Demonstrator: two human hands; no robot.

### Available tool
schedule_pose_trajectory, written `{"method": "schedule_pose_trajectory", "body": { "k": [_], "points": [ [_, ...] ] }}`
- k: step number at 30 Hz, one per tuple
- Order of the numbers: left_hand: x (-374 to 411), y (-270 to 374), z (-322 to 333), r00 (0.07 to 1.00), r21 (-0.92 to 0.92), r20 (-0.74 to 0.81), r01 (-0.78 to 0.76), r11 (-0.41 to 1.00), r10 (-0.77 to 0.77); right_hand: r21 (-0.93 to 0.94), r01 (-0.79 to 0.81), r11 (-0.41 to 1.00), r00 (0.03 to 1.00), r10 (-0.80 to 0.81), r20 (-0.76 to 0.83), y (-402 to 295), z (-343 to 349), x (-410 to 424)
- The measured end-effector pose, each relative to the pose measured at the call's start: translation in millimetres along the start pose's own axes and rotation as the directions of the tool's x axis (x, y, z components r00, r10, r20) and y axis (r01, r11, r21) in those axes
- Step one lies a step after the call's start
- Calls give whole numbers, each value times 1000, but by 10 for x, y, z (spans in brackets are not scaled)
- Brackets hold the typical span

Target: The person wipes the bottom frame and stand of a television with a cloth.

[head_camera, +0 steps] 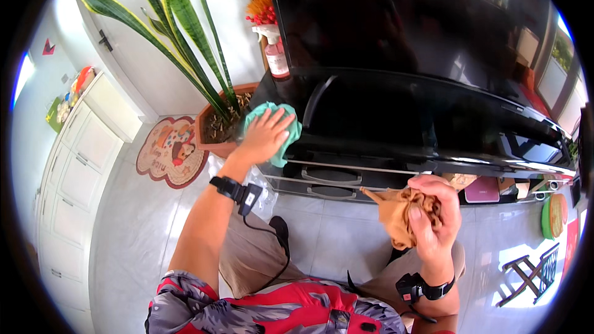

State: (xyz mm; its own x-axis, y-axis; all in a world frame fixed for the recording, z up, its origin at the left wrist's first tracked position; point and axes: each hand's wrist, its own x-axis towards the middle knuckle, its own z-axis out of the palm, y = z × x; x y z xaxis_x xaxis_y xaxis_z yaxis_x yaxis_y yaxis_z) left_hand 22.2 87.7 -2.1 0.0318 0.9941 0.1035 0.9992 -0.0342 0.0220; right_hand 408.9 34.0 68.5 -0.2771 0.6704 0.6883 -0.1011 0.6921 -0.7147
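Under my left hand (265,137) lies a green cloth (292,132), pressed on the left end of a glossy black TV cabinet (371,111). The fingers are spread over the cloth, and part of it hangs past the cabinet's front edge. My right hand (438,215) grips a crumpled tan-brown cloth (399,218) in the air, in front of the cabinet's drawers. A spray bottle with pink liquid (277,58) stands at the cabinet's back left corner. Behind the cabinet top rises a large black television screen (394,14).
A snake plant in a terracotta pot (202,130) adjoins the cabinet's left end. A patterned mat (169,162) lies by the door. White cabinets (69,195) line the far left. On the right are a folding stool (529,273) and stacked basins (552,217). Cables hang from both wrist devices.
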Motion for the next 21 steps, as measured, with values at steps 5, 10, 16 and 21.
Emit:
{"method": "schedule_pose_trajectory", "body": {
  "k": [5, 10, 16, 21],
  "points": [
    [330, -269, -16, 994, -55, 87, 78, 995, -73, 8, 311, 950, 947, -311, 78, -361, 13, -66],
    [485, -604, 62, 988, 12, 70, 134, 991, -134, -218, 210, 953, 978, -209, 27, -753, 90, -314],
    [991, -1030, 251, 995, -80, 44, -83, 993, 87, 186, -540, 821, 806, 568, -165, -824, 195, -787],
    [1284, -1315, 263, 994, -275, 47, -83, 958, 100, 146, -282, 948, 940, 304, -154, -658, 226, -684]
  ]
}}
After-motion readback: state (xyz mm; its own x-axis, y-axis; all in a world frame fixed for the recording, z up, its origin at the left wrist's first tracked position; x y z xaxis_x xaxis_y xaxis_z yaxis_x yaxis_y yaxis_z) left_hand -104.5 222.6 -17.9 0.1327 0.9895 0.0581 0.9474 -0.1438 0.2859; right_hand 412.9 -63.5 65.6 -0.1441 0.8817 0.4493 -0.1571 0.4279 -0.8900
